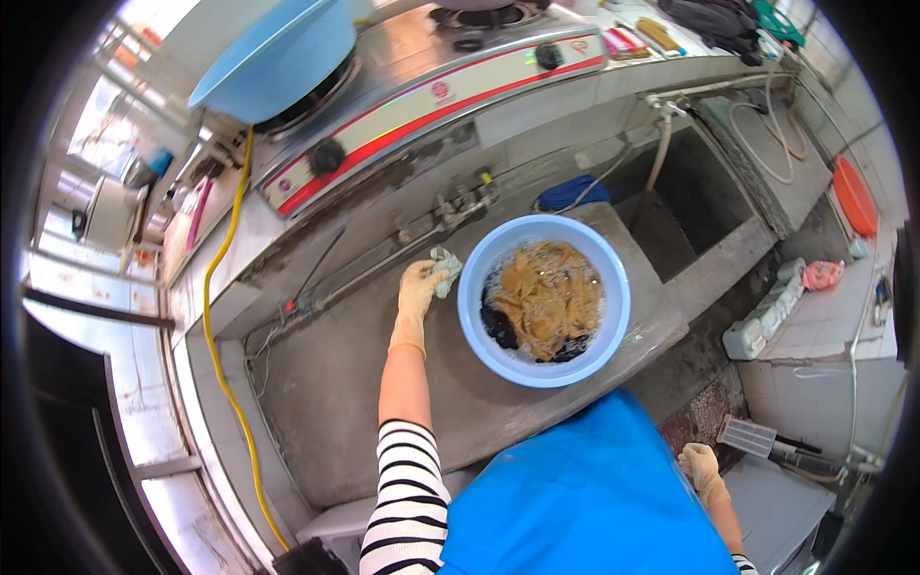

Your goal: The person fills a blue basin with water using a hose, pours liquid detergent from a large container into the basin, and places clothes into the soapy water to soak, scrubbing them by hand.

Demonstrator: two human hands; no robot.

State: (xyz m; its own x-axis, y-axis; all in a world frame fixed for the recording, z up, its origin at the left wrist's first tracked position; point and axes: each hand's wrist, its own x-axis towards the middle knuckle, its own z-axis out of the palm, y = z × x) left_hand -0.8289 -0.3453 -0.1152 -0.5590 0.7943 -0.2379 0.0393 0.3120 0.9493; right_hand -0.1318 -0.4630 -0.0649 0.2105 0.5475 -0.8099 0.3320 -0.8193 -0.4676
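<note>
My left hand (415, 293), in a thin pale rubber glove, grips a crumpled pale green cloth (446, 272) just left of a blue plastic basin (468, 338). The basin stands on a grey stone slab (345, 388). Inside it, a brown wet cloth (546, 302) and a black cloth (497, 325) lie in sudsy water. My right hand (698, 463), gloved the same way, hangs at my right side beyond the blue apron (589, 496). Its fingers are curled in, with nothing visible in them.
A gas stove (438, 93) runs along the back, bearing a large blue basin (280, 65). Right of the slab sinks a stone trough (690, 205) with a hose (658, 154). A yellow hose (215, 316) drops along the left ledge. White plastic containers (765, 309) stand at right.
</note>
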